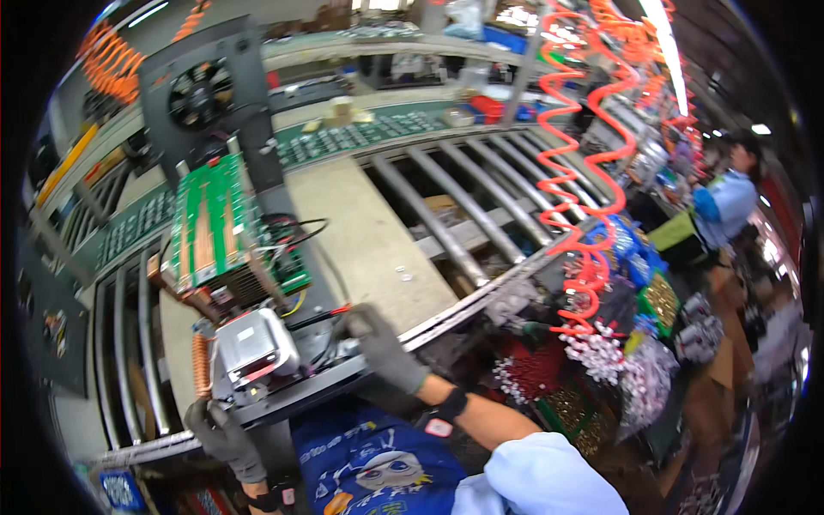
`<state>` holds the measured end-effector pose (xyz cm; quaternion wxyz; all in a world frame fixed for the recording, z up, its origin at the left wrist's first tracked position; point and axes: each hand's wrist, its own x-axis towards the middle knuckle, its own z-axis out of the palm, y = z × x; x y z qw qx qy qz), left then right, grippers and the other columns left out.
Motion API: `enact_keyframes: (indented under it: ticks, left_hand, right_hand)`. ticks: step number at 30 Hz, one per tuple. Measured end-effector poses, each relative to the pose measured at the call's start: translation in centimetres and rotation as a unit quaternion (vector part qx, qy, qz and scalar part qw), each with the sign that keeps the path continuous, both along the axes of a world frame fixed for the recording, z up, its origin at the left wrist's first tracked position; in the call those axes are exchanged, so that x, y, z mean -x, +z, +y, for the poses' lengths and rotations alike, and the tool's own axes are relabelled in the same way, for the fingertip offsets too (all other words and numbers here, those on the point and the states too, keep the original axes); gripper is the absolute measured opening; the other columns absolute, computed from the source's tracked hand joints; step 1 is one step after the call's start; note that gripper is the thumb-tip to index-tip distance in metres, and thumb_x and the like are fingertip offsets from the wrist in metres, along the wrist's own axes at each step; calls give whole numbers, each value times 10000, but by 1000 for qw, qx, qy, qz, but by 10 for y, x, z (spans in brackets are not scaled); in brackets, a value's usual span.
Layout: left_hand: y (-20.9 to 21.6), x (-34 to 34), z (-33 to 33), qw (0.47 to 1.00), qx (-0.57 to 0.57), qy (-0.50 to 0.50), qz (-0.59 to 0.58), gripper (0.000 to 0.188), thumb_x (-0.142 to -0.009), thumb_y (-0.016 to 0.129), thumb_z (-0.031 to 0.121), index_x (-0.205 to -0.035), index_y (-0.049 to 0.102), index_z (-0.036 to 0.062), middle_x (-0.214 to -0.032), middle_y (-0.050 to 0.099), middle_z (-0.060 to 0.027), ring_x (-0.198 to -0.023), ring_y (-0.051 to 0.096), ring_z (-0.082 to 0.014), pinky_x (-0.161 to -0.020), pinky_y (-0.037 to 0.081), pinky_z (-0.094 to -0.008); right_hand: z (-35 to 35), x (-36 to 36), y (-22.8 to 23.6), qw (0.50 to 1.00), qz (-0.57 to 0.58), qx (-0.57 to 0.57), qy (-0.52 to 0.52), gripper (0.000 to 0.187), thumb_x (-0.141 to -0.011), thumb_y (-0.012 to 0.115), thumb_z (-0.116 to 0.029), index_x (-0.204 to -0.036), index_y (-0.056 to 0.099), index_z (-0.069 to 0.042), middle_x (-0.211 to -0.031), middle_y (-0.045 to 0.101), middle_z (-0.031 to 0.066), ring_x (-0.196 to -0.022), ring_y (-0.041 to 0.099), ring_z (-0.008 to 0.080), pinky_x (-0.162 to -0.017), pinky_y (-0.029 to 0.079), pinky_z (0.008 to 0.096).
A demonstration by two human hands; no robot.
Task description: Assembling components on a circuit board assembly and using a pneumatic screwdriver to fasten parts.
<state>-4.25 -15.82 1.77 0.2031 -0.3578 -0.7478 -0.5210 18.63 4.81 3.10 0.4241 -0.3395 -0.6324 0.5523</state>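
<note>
An open dark metal chassis (pixel 300 388) lies on the roller line, its upright back panel (pixel 154 81) carrying a black fan (pixel 202 94). Inside it are a green circuit board (pixel 209 215) with copper strips over a finned block, a silver metal box (pixel 256 343) and a copper coil (pixel 201 365). My left hand (pixel 225 438), in a grey glove, closes on the chassis's front left corner, just below the coil. At the front right corner my gloved right hand (pixel 382 348) has its fingers curled beside a black cable with a red end (pixel 336 311); whatever they pinch is hidden.
A pale board (pixel 378 249) and metal rollers (pixel 429 210) extend right of the chassis. Coiled orange air hoses (pixel 562 163) hang at the right. Bags and bins of small parts (pixel 592 352) stand below them. A co-worker (pixel 725 206) is farther right.
</note>
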Motion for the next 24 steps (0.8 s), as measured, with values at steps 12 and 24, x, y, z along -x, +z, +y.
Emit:
enact_keyframes:
  ticks: [12, 24]
  left_hand:
    - [-30, 28, 5, 986, -33, 61, 155, 222, -1021, 501, 98, -1085, 618, -80, -1076, 601, -211, -1017, 584, -365, -913, 478, -465]
    - [-71, 162, -22, 986, -110, -118, 46, 303, -1037, 439, 171, -1187, 604, -34, -1195, 618, -140, -1111, 587, -271, -1042, 439, -406]
  right_hand:
    - [-33, 30, -44, 987, 72, -16, -145, 262, -1092, 459, -262, -1029, 546, -24, -683, 452, -26, -626, 419, 68, -571, 377, 272]
    - [-133, 58, -27, 990, 81, 13, -115, 224, -1070, 501, -243, -1120, 568, -35, -840, 575, 150, -687, 624, 244, -650, 501, 380]
